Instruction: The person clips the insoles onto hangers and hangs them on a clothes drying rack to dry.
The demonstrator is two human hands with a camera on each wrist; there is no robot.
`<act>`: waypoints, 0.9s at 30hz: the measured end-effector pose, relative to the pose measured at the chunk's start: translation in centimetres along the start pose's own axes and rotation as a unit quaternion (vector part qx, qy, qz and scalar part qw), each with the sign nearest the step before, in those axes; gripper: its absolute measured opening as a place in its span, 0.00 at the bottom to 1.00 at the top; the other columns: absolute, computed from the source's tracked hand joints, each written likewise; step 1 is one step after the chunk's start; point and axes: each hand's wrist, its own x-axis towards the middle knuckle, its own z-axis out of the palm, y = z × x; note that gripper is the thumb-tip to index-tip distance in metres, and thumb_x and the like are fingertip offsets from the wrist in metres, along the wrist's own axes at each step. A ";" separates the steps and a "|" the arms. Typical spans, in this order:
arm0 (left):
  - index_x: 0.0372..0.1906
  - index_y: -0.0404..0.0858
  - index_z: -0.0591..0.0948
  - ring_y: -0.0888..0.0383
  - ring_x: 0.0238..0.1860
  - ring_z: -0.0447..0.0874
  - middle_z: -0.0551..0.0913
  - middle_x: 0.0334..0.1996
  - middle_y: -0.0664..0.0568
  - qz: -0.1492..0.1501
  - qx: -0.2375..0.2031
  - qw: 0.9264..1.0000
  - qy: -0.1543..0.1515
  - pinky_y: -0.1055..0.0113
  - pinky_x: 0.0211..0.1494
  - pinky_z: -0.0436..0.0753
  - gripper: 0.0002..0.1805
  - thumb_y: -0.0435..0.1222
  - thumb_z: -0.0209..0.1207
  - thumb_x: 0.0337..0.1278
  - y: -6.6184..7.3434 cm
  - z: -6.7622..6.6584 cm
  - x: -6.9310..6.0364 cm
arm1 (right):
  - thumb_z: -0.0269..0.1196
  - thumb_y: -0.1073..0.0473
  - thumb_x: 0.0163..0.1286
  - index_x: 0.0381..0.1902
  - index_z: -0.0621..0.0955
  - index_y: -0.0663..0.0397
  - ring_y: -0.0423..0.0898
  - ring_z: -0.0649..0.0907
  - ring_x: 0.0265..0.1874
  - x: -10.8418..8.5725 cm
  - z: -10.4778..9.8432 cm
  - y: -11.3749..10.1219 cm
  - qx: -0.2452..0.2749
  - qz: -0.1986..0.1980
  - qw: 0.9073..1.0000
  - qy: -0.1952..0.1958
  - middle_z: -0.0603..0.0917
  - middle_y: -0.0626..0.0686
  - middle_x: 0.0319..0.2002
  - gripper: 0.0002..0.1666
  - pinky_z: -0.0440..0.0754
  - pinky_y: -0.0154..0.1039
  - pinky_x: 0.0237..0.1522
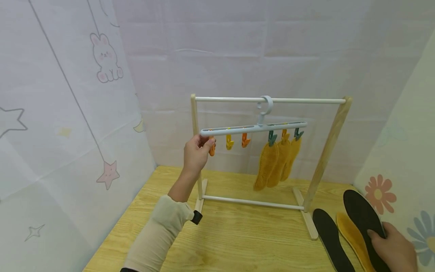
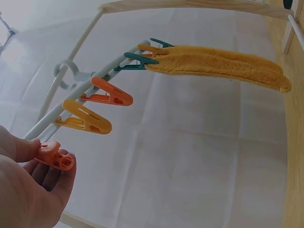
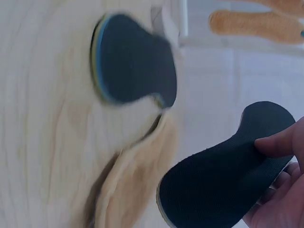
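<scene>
At the left end of a pale blue hanger (image 1: 231,130), my left hand (image 1: 198,154) pinches an orange clip (image 2: 58,157) between thumb and fingers. Beside it hang a yellow clip (image 2: 85,118) and another orange clip (image 2: 108,91), both holding nothing. Several fuzzy mustard-yellow insoles (image 1: 266,162) dangle from green and orange clips on the hanger's right half. Low on the right, my right hand (image 1: 394,245) grips a black insole (image 3: 213,180), thumb on its dark face. On the table under it lie a mustard insole (image 1: 351,234) and another black insole (image 1: 329,234).
The hanger hooks over the upper white bar (image 1: 306,101) of a wooden rack. The rack's right post (image 1: 327,155) and foot (image 1: 310,224) stand close to the insoles on the table. Light printed cloth walls enclose the wood-grain table (image 1: 238,234) at the back and sides.
</scene>
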 end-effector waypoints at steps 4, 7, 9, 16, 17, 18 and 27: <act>0.49 0.30 0.83 0.57 0.24 0.76 0.82 0.30 0.45 -0.002 -0.002 1.000 0.003 0.73 0.26 0.71 0.11 0.33 0.63 0.68 0.3 0.1 -0.1 | 0.58 0.50 0.75 0.52 0.67 0.69 0.69 0.79 0.35 -0.6 -0.1 -1.1 0.013 -0.046 0.999 0.001 0.77 0.78 0.45 0.26 0.74 0.60 0.38; 0.49 0.27 0.82 0.58 0.24 0.76 0.83 0.30 0.46 -0.002 0.000 1.000 0.004 0.73 0.26 0.71 0.13 0.33 0.63 0.67 0.4 0.1 -0.2 | 0.59 0.49 0.75 0.46 0.71 0.67 0.65 0.80 0.32 -1.0 -0.1 -1.9 0.020 -0.098 0.995 0.010 0.80 0.73 0.39 0.23 0.75 0.57 0.35; 0.49 0.27 0.82 0.58 0.24 0.76 0.83 0.30 0.47 -0.003 -0.001 1.000 0.005 0.73 0.26 0.71 0.12 0.32 0.63 0.67 0.4 0.1 -0.2 | 0.59 0.50 0.75 0.42 0.72 0.66 0.63 0.81 0.30 -1.3 -0.1 -2.4 0.021 -0.126 0.992 0.015 0.81 0.70 0.35 0.21 0.74 0.54 0.32; 0.50 0.25 0.82 0.59 0.23 0.75 0.82 0.30 0.47 -0.007 -0.010 1.000 0.008 0.74 0.26 0.72 0.12 0.30 0.62 0.68 0.3 0.2 -0.2 | 0.57 0.47 0.77 0.45 0.71 0.68 0.62 0.81 0.32 -2.0 0.1 -4.0 0.031 -0.125 0.992 -0.016 0.81 0.70 0.39 0.25 0.75 0.54 0.34; 0.50 0.25 0.82 0.59 0.23 0.75 0.82 0.30 0.47 -0.007 -0.010 1.000 0.009 0.74 0.26 0.72 0.12 0.30 0.62 0.68 0.3 0.2 -0.3 | 0.58 0.47 0.77 0.46 0.71 0.68 0.62 0.81 0.33 -2.0 0.2 -4.1 0.034 -0.124 0.992 -0.017 0.81 0.71 0.41 0.25 0.75 0.54 0.35; 0.50 0.25 0.82 0.59 0.23 0.75 0.82 0.30 0.47 -0.007 -0.009 1.000 0.010 0.74 0.26 0.72 0.12 0.30 0.62 0.68 0.3 0.2 -0.3 | 0.58 0.47 0.76 0.46 0.71 0.68 0.61 0.81 0.32 -2.0 0.2 -4.3 0.033 -0.126 0.991 -0.015 0.81 0.71 0.41 0.25 0.75 0.53 0.34; 0.50 0.31 0.83 0.59 0.23 0.75 0.82 0.30 0.48 -0.009 -0.011 1.000 0.012 0.74 0.26 0.73 0.10 0.30 0.62 0.68 0.3 0.3 -0.2 | 0.57 0.45 0.77 0.50 0.72 0.69 0.65 0.81 0.36 -2.1 0.7 -5.1 0.044 -0.137 0.989 -0.022 0.80 0.74 0.47 0.27 0.76 0.55 0.36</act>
